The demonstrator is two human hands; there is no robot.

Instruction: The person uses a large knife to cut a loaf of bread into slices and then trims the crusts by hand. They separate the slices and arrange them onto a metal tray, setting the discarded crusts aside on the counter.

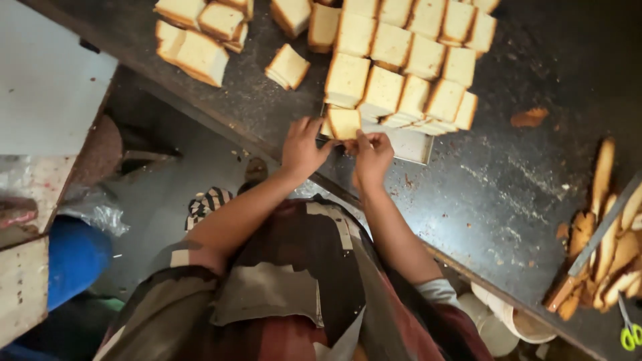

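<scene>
both hands reach forward over the worktop (508,194) edge, forearms converging. left hand (302,147) and right hand (372,157) pinch one cake slice (344,123) between fingertips, beside the slice rows (408,60).

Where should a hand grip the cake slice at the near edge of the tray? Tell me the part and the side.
Grip the cake slice by its two short side edges, coming from the near table edge. Its broad face lies up, neighbours crowd its far side, and only the near side is free. The left hand and right hand already sit there, over the metal tray.
</scene>
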